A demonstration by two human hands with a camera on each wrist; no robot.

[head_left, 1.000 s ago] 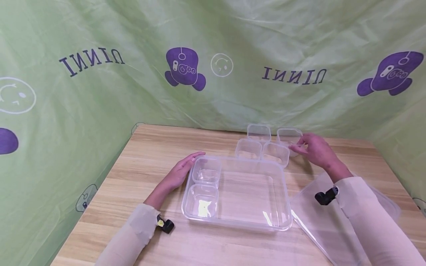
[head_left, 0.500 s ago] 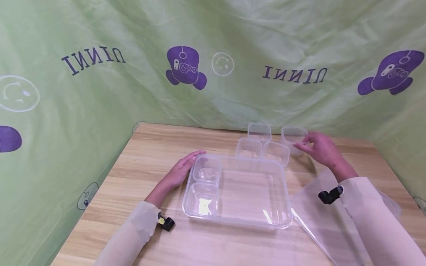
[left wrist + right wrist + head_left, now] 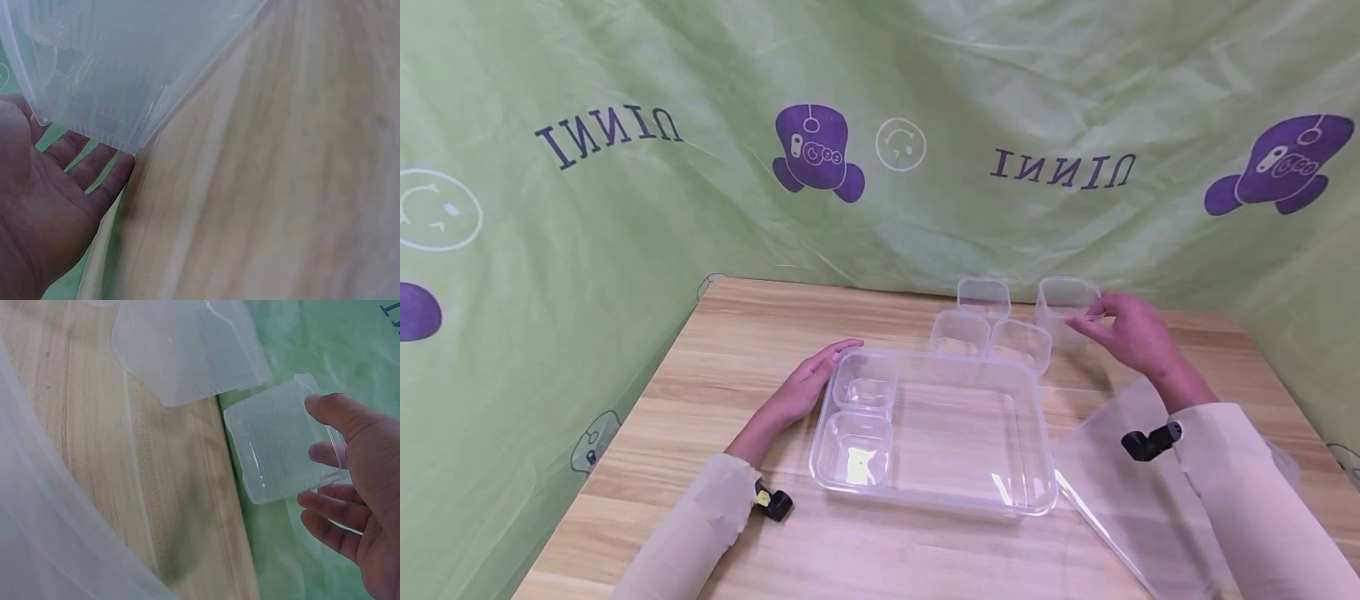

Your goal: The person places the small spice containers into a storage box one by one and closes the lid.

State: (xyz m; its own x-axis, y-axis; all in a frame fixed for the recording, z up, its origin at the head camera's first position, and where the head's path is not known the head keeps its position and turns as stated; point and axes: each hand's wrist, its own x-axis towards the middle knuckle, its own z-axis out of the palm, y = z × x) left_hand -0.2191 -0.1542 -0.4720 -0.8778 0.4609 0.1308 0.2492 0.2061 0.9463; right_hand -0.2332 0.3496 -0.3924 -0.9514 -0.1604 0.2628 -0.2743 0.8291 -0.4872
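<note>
As the head view shows, your right hand [image 3: 1131, 333] pinches a clear plastic cup [image 3: 1060, 298] beyond the rectangular container [image 3: 925, 500], apparently a repositioning step. Left wrist: your left hand [image 3: 59, 187] touches the container, fingers straight. Right wrist: the cup probably needs gentle, level guiding next.

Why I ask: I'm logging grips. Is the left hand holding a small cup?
No, the left hand rests against the large container, while the right hand pinches a small cup.
</note>
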